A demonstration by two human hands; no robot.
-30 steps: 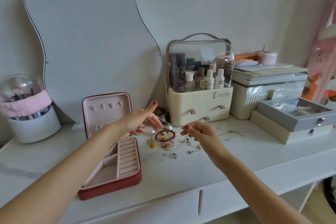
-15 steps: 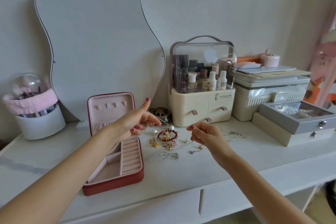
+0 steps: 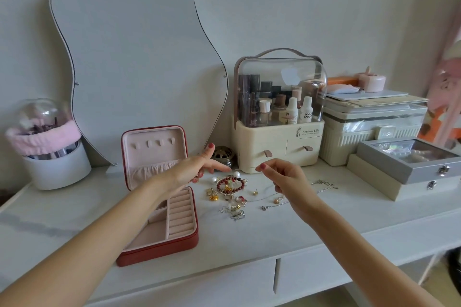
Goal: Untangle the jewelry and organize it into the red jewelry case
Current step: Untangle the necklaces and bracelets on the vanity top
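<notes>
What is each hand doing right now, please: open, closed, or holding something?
Left hand: pinches one end of a thin chain.
Right hand: fingers curled, pinches the chain's other end.

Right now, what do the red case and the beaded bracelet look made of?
Red jewelry case: likely faux leather outside, smooth with a slight sheen; pink lining looks soft, velvety and matte. Beaded bracelet: round dark-red beads, glossy, possibly stone or glass; too small to tell.
</notes>
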